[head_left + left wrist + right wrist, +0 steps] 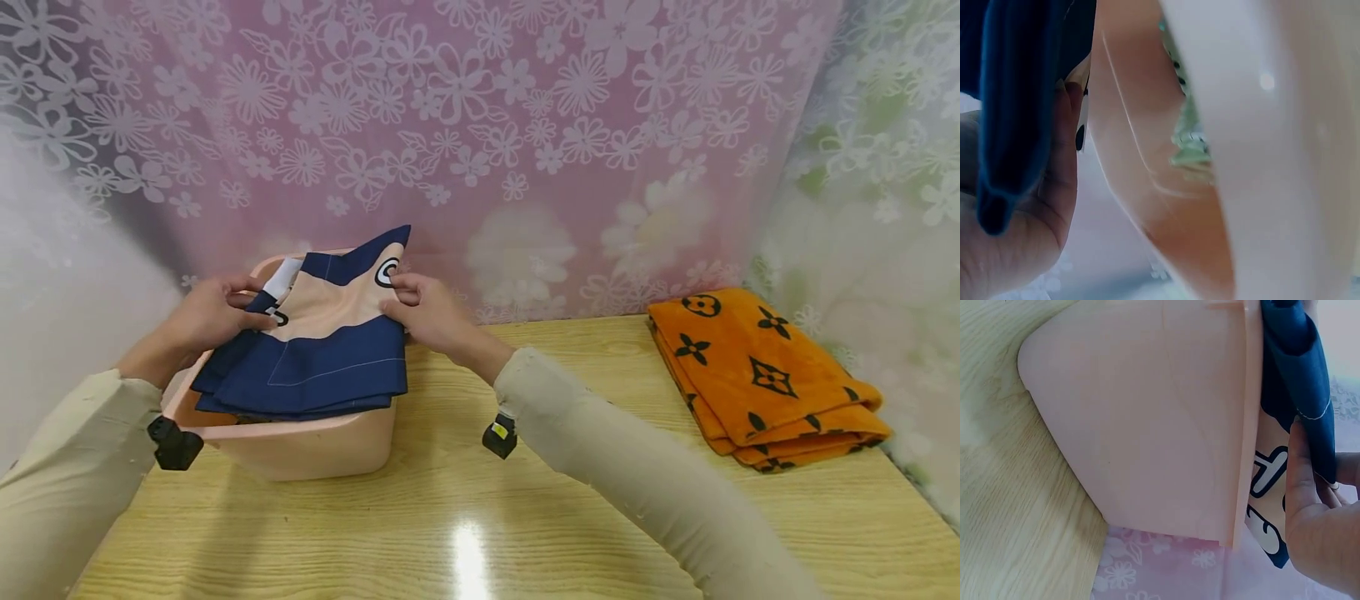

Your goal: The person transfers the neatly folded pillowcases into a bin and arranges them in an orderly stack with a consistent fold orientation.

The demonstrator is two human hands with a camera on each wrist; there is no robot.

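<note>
A folded navy and peach cloth item (337,358) with printed lettering hangs between both hands over a pink plastic bin (322,450). My left hand (208,314) pinches its left edge, near a white patch. At the opposite edge, by a round printed letter, my right hand (431,312) grips the fabric between thumb and fingers. Navy folds hide part of the left palm in the left wrist view. A pale green cloth (1191,134) with dark dots shows inside the bin there; most of the bin's contents are covered.
A folded orange blanket (765,375) with dark flower motifs lies at the right of the wooden table (480,467). Pink floral curtain (480,150) hangs along the back, and a pale floral one (885,167) borders the right side.
</note>
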